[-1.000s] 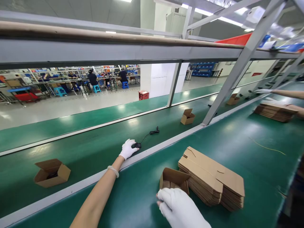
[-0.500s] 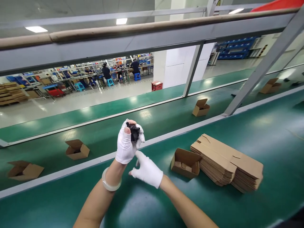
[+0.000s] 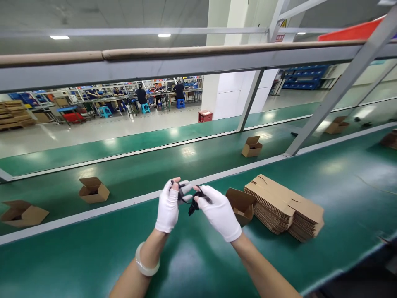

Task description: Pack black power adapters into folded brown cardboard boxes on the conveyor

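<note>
Right hand (image 3: 218,212) nearer left hand (image 3: 168,206) — black cable (image 3: 194,205) between.

Head-worn view, angled forward and down

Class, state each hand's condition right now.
Left white-gloved hand: closed, pinching a thin black cable.
Right white-gloved hand: closed, holding the cable's black bundle.

White fabric gloves are worn on the left hand (image 3: 168,209) and right hand (image 3: 218,213); a smooth, pale translucent bangle (image 3: 145,272) is worn just behind the left grip.
</note>
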Tool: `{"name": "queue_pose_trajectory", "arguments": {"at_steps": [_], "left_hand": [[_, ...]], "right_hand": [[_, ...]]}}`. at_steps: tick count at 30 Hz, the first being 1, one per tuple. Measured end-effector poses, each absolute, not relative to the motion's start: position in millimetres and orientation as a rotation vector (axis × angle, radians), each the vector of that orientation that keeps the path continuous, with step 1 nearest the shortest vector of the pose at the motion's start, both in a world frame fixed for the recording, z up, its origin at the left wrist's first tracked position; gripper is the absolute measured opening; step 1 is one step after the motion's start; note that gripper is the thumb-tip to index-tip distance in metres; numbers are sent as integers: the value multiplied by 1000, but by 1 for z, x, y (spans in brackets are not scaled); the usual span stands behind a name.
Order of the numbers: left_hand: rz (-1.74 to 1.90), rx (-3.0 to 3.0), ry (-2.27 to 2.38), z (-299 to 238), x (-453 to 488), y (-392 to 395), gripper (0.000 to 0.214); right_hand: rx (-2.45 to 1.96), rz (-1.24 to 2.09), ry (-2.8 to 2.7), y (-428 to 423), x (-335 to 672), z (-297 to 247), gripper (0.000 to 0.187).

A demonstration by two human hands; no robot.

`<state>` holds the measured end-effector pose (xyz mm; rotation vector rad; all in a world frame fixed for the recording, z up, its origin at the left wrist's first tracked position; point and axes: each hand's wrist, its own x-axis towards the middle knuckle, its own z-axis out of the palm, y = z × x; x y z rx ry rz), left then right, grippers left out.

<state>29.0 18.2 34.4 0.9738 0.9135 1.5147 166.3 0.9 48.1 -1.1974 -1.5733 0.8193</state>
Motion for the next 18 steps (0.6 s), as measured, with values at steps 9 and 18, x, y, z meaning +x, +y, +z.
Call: {"name": "queue_pose_trajectory", "arguments": {"at_steps": [9, 18], "left_hand": [[1182, 1197, 859, 11, 60, 5, 61], [982, 1558, 1036, -46, 118, 39, 66]], "right_hand": [[-1348, 599, -1819, -7, 193, 52, 12], [-1477, 336, -1398, 0, 270, 10, 24]]}}
